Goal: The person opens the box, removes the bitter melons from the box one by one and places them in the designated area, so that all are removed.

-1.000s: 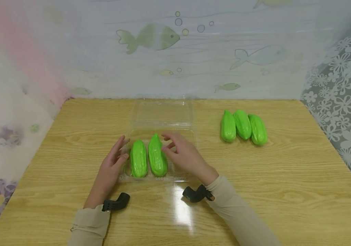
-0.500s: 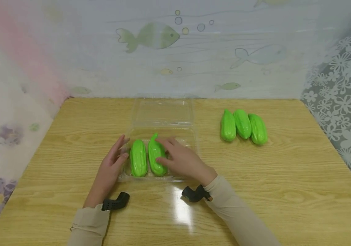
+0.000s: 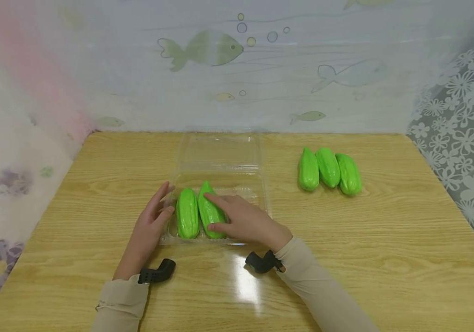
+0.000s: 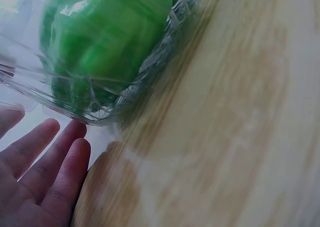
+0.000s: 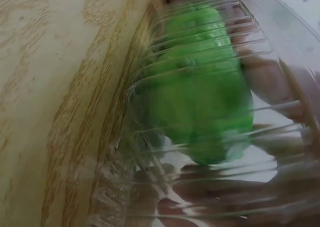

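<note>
In the head view, an open clear plastic clamshell box (image 3: 265, 196) stands on the table with two bright green, ridged toy bitter melons in it. The left melon (image 3: 187, 214) lies upright in the view; the right melon (image 3: 204, 203) leans beside it, its pointed end tipped left. My right hand (image 3: 247, 219) reaches in from the right, index finger and thumb extended over the right melon and touching it. At the box's left wall my left hand (image 3: 150, 226) rests with fingers loosely spread; in the left wrist view its fingertips (image 4: 80, 129) are against or close to the plastic.
Three more green melons (image 3: 328, 168) lie side by side at the back right of the wooden table (image 3: 386, 258). The box's lid (image 3: 220, 154) is folded back toward the patterned wall (image 3: 278, 101).
My right hand has come in over the right melon and shifted it left toward the other one, tilting its tip. My left hand has stayed in place.
</note>
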`<state>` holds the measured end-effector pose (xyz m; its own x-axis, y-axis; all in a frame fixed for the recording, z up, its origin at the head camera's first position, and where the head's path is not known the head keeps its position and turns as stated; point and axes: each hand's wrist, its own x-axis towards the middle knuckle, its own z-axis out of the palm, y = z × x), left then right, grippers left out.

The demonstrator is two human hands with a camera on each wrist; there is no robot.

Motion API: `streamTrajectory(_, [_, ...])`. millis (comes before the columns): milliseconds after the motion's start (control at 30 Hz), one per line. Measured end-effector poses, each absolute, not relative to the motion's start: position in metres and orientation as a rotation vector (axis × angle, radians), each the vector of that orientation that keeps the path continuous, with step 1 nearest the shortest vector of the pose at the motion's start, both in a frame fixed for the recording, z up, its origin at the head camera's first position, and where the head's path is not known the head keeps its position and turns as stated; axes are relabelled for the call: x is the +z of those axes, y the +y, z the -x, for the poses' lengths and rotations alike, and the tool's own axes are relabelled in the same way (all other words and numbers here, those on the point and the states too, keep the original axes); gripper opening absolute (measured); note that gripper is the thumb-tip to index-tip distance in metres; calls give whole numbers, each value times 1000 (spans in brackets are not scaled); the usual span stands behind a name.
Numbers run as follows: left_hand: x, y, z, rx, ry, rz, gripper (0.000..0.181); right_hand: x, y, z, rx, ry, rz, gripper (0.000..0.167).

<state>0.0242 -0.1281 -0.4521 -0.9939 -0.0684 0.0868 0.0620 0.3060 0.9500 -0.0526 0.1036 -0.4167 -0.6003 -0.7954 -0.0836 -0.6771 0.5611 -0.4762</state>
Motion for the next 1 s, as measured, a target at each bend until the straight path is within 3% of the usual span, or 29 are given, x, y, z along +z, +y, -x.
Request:
streamTrajectory(500, [-425, -118, -32, -1813, -2441, 15, 52, -413, 105, 49, -686, 2510, 1202, 77])
streamTrajectory(1000, [-454, -130, -24, -1806, -2422, 47, 52, -406, 107, 50, -765, 2543, 1133, 80])
